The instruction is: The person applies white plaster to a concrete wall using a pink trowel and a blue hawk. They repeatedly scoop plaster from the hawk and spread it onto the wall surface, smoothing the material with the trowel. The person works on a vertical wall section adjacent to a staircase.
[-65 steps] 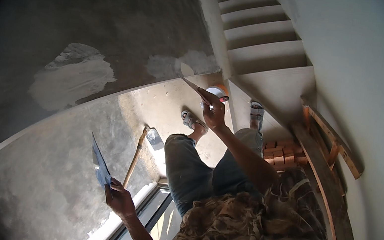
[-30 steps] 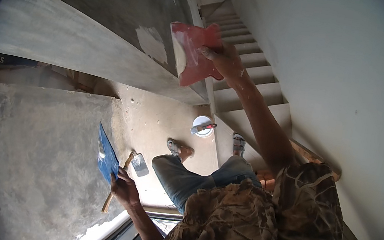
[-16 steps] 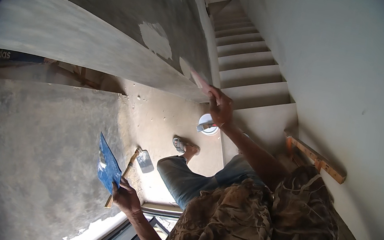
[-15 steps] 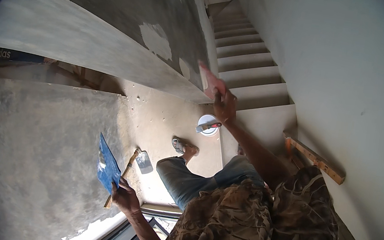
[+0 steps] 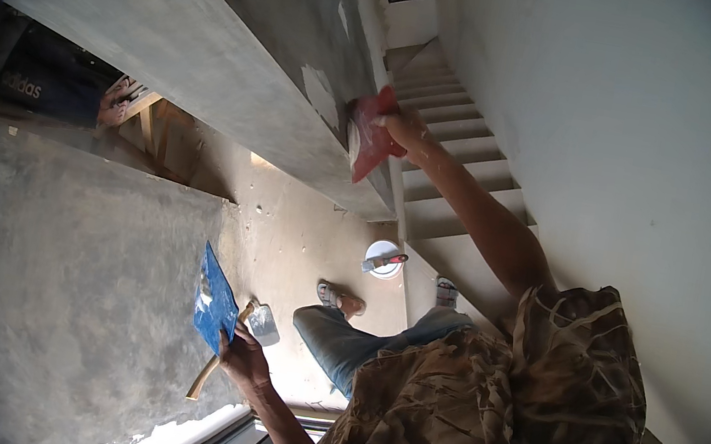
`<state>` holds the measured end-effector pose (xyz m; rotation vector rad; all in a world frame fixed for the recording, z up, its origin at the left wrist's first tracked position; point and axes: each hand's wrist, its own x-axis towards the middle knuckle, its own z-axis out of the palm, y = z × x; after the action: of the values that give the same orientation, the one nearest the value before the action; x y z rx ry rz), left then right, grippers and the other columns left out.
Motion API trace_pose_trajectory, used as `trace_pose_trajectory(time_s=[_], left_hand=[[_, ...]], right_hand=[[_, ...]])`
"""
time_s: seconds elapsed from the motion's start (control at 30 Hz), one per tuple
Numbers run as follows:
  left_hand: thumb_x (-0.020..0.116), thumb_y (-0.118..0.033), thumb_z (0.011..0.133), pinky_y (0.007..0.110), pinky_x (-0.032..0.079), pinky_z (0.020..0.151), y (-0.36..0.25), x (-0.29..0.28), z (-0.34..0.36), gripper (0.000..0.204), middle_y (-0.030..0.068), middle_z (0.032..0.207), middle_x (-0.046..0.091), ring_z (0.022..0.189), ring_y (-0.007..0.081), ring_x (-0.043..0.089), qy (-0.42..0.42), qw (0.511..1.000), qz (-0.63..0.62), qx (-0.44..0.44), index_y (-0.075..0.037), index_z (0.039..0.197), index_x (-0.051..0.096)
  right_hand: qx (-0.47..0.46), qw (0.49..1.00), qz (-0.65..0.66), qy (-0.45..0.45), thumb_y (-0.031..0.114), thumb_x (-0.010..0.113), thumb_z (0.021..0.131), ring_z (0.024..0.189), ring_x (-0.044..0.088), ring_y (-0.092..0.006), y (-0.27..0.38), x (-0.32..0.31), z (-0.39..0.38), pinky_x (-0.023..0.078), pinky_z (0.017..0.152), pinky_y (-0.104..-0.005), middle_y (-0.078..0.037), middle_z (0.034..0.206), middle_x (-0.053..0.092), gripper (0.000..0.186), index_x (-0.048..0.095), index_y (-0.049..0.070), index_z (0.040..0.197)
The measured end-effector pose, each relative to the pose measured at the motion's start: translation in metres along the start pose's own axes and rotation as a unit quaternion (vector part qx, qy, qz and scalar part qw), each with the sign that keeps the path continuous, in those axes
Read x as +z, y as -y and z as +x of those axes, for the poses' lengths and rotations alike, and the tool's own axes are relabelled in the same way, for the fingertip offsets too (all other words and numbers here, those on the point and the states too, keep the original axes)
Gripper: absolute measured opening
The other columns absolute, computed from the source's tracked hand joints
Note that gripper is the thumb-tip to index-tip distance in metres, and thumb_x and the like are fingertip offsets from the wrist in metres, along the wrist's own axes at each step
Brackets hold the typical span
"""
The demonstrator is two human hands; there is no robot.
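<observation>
My left hand (image 5: 245, 360) grips a flat blue plastic spreader (image 5: 216, 298) by its lower end; smears of white putty lie on its face. Farther up, my right hand (image 5: 404, 134) is closed round a red plastic spreader (image 5: 370, 139) with pale putty along its edge. That spreader is against the dark grey wall (image 5: 292, 3), near the wall's corner. A whitish patch (image 5: 322, 94) shows on the wall just left of it. Behind my left hand stands a wooden-handled tool (image 5: 203, 379) with a flat metal blade (image 5: 264, 325); whether the hand touches it I cannot tell.
On the floor a white bucket (image 5: 383, 247) bears a putty knife (image 5: 386, 263) with a red and black handle. Stairs (image 5: 457, 136) rise beyond my right arm, beside a white wall (image 5: 627, 153). A grey low wall (image 5: 91, 245) stands at left, with a dark bag-like thing (image 5: 54, 72) behind it.
My right hand has moved up and left with the red spreader, the arm stretching farther out. The view has shifted, and my left hand still holds the blue spreader.
</observation>
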<state>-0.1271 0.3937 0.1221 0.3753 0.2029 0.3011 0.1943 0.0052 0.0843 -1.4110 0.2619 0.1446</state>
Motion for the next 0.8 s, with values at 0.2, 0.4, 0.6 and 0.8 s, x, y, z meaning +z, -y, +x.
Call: trace_pose_trajectory(time_s=[0.2, 0.4, 0.6, 0.8], left_hand=[[0.046, -0.005, 0.097, 0.032, 0.057, 0.09, 0.016, 0.014, 0.003, 0.031, 0.0258, 0.118, 0.056, 0.108, 0.0309, 0.059, 0.038, 0.998, -0.024, -0.035, 0.014, 0.121, 0.045], [0.049, -0.006, 0.097, 0.03, 0.058, 0.088, 0.007, 0.013, -0.001, 0.031, 0.0252, 0.118, 0.057, 0.104, 0.0304, 0.061, 0.025, 0.999, 0.011, -0.018, 0.014, 0.12, 0.047], [0.05, -0.005, 0.095, 0.029, 0.058, 0.088, 0.015, 0.024, 0.001, 0.03, 0.0246, 0.117, 0.058, 0.104, 0.0299, 0.062, 0.017, 0.998, 0.049, -0.022, 0.013, 0.119, 0.049], [0.051, -0.004, 0.095, 0.029, 0.058, 0.089, -0.002, 0.013, -0.01, 0.03, 0.0249, 0.12, 0.056, 0.106, 0.0303, 0.061, 0.006, 0.998, 0.065, 0.018, 0.013, 0.119, 0.05]], right_hand=[[-0.151, 0.986, 0.065, -0.008, 0.017, 0.065, 0.081, 0.071, 0.061, -0.0185, 0.109, 0.0, -0.057, 0.047, 0.054, -0.0355, -0.01, 0.084, 0.065, 0.027, 0.064, 0.0, 0.103], [-0.287, 0.94, -0.139, -0.123, 0.015, 0.061, 0.089, 0.075, 0.066, -0.0208, 0.029, 0.002, -0.098, 0.052, 0.067, -0.0341, -0.018, 0.088, 0.068, 0.024, 0.063, -0.001, 0.106], [-0.475, 0.844, -0.068, -0.241, 0.003, 0.052, 0.091, 0.102, 0.066, -0.0327, -0.046, 0.072, -0.102, 0.051, 0.087, -0.0351, -0.02, 0.106, 0.067, 0.028, 0.061, -0.001, 0.117], [-0.218, 0.947, -0.102, -0.215, 0.011, 0.055, 0.088, 0.091, 0.068, -0.0333, -0.075, 0.035, -0.103, 0.052, 0.074, -0.0386, -0.022, 0.101, 0.067, 0.029, 0.061, -0.001, 0.115]])
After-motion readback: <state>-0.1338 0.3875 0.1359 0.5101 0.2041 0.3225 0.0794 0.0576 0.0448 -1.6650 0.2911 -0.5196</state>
